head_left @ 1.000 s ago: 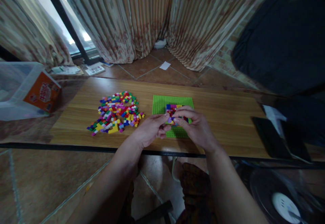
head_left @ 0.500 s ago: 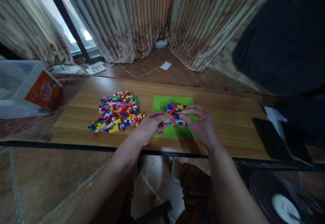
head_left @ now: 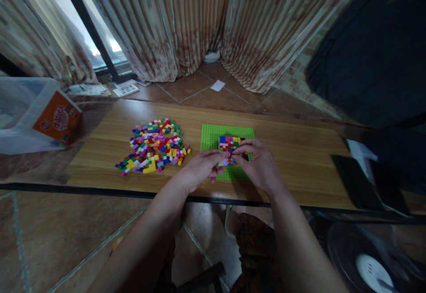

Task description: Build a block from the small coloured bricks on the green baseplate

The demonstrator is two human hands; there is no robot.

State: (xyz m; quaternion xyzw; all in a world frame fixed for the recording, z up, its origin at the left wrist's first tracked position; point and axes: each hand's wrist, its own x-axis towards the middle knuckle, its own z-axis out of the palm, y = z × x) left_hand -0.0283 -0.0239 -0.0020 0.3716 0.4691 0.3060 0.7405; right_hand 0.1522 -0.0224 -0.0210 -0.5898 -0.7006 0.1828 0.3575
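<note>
A many-coloured block of toy bricks (head_left: 229, 143) stands on a green studded baseplate (head_left: 209, 134), partly hidden by my fingers. My left hand (head_left: 209, 163) reaches in from the left with thumb and forefinger closed over the block's near left part. Lilac bricks (head_left: 225, 162) show just under those fingertips; whether the hand grips one is hidden. Opposite it, my right hand (head_left: 255, 162) is pinched, its fingertips almost touching the left ones. A small dark toy brick (head_left: 232, 154) appears between the right fingertips, too small to see well.
A loose heap of coloured bricks (head_left: 156, 144) lies on the wooden table (head_left: 293, 151), left of the baseplate. Beyond the left end stands a clear plastic bin (head_left: 23, 120) with an orange label. A flat black object (head_left: 351, 180) rests at the right end.
My right fingertips have moved left and slightly towards me. My left hand has shifted a little right, so the two hands' fingertips now nearly meet over the block.
</note>
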